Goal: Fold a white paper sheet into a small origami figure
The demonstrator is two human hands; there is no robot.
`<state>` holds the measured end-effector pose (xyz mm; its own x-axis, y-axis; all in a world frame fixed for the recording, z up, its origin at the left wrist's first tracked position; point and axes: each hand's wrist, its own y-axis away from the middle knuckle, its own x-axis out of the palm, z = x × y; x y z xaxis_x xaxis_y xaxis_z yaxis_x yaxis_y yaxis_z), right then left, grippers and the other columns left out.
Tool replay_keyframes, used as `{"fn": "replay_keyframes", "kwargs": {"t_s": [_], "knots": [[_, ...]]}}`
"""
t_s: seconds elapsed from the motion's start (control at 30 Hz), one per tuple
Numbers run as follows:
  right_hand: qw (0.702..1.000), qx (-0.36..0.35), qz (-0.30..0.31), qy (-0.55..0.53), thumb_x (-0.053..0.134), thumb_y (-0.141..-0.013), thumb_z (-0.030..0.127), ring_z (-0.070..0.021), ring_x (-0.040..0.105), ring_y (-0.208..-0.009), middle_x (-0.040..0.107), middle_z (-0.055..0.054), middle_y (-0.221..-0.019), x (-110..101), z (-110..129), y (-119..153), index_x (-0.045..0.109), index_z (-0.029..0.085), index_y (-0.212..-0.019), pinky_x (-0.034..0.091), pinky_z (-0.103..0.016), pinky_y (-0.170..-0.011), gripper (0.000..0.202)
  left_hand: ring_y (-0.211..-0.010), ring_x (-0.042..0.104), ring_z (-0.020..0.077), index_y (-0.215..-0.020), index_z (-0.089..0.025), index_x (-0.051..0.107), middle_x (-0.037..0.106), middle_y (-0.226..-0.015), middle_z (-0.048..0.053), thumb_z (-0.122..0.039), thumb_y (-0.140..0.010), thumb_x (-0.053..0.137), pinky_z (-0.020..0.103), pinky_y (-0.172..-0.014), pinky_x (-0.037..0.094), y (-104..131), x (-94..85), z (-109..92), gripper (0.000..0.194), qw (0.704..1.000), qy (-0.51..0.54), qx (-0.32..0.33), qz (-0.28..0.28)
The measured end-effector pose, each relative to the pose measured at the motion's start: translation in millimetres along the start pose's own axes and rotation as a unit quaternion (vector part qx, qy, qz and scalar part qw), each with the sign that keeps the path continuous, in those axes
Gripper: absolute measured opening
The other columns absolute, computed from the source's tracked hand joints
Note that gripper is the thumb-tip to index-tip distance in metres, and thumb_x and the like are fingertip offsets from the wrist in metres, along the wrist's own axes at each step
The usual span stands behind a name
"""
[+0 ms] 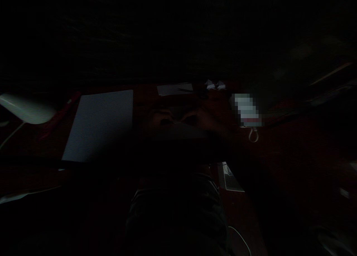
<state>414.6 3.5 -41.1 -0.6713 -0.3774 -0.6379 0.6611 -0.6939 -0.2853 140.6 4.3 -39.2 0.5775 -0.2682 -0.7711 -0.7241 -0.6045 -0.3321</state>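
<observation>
The scene is very dark. Near the middle, my left hand [156, 120] and my right hand [208, 121] face each other with thumbs and fingers curled in a pinch. Between and below the fingertips lies a dim piece of paper [180, 131], pinched by both hands at its upper edge. Its exact shape is lost in shadow. Just beyond the hands, a small pale sheet [170, 90] rests on the dark reddish table with a thin dark object across it. Two small folded paper pieces [210, 85] stand to its right.
A large pale sheet or board [103, 118] lies on the left. Past it are a long red object [60, 116] and a white rounded object [33, 111] with a cord. On the right sits a blurred-out pale item [247, 109] with a looped strap [253, 136].
</observation>
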Motion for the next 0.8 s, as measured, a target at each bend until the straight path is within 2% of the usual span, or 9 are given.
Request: {"fn": "replay_keyframes", "kwargs": {"t_s": [0.23, 0.37, 0.5, 0.6, 0.8], "knots": [[0.999, -0.017, 0.003, -0.042, 0.076, -0.094, 0.024, -0.0254, 0.077, -0.115, 0.083, -0.007, -0.122, 0.7, 0.1, -1.4, 0.086, 0.029, -0.096, 0.06, -0.042, -0.101, 0.011, -0.116, 0.072, 0.0259, -0.102, -0.021, 0.082, 0.082, -0.12, 0.008, -0.027, -0.101, 0.065, 0.045, -0.107, 0.056, 2.2, -6.8, -5.9, 0.018, 1.0, -0.018, 0.005, 0.014], [0.999, -0.007, 0.013, -0.028, 0.075, -0.092, 0.022, -0.0255, 0.078, -0.114, 0.084, -0.006, -0.121, -1.4, -0.2, -1.5, 0.086, 0.028, -0.096, 0.06, -0.043, -0.103, 0.013, -0.114, 0.075, 0.0257, -0.101, -0.023, 0.082, 0.082, -0.119, 0.008, -0.024, -0.098, 0.065, 0.044, -0.104, 0.057, 1.8, -8.5, -4.7, 0.018, 1.0, -0.014, 0.013, 0.022], [1.0, 0.004, 0.025, 0.011, 0.073, -0.089, 0.013, -0.0273, 0.079, -0.114, 0.085, -0.005, -0.119, -6.1, 3.1, -1.1, 0.087, 0.028, -0.097, 0.059, -0.043, -0.103, 0.022, -0.111, 0.075, 0.0256, -0.094, -0.022, 0.079, 0.082, -0.112, 0.008, -0.024, -0.094, 0.068, 0.041, -0.099, 0.057, 0.5, -11.4, -1.4, 0.011, 0.999, -0.021, 0.015, 0.027], [0.997, 0.023, 0.032, 0.064, 0.068, -0.087, 0.008, -0.0266, 0.079, -0.109, 0.086, -0.004, -0.114, -8.8, 9.2, -0.4, 0.087, 0.028, -0.1, 0.058, -0.042, -0.101, 0.03, -0.113, 0.073, 0.0263, -0.092, -0.022, 0.078, 0.082, -0.116, 0.008, -0.024, -0.096, 0.067, 0.042, -0.101, 0.055, 0.1, -14.7, -1.7, 0.012, 0.998, -0.039, 0.027, 0.037], [0.982, 0.07, 0.048, 0.168, 0.065, -0.091, 0.012, -0.0251, 0.077, -0.104, 0.086, -0.004, -0.115, -8.3, 21.9, -0.1, 0.087, 0.027, -0.106, 0.056, -0.039, -0.095, 0.03, -0.114, 0.067, 0.0295, -0.099, -0.021, 0.079, 0.08, -0.123, 0.007, -0.022, -0.096, 0.066, 0.047, -0.103, 0.052, 0.8, -15.5, -10.3, 0.014, 0.992, -0.11, 0.027, 0.062]]}}
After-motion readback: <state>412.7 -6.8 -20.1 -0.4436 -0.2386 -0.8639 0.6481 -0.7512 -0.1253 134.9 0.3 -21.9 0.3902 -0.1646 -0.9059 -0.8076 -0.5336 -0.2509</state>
